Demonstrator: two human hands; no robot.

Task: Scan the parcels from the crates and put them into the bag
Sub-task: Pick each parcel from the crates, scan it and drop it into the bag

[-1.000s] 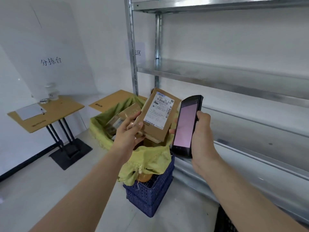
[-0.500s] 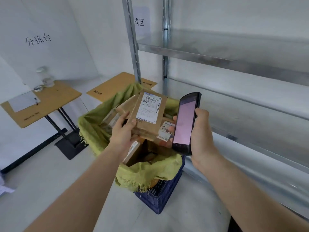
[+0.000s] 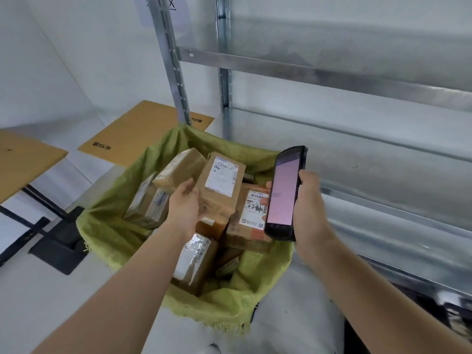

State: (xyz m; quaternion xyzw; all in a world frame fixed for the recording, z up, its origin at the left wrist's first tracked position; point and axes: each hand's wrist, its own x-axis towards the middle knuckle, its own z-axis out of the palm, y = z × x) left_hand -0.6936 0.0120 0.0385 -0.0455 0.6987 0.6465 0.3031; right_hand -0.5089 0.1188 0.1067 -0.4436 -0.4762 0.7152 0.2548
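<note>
Parcel (image 3: 220, 185) held in left hand (image 3: 184, 204) grip — over bag (image 3: 109, 226).

Both bare forearms reach forward from the bottom edge, the left from about 7 o'clock, the right from about 5 o'clock. The left hand (image 3: 184, 205) sits near centre, palm turned inward toward 3 o'clock, fingers loosely curved with the thumb uppermost. The right hand (image 3: 309, 213), at 3 o'clock of the left, is upright, its fingers and thumb curled in a grip.
</note>
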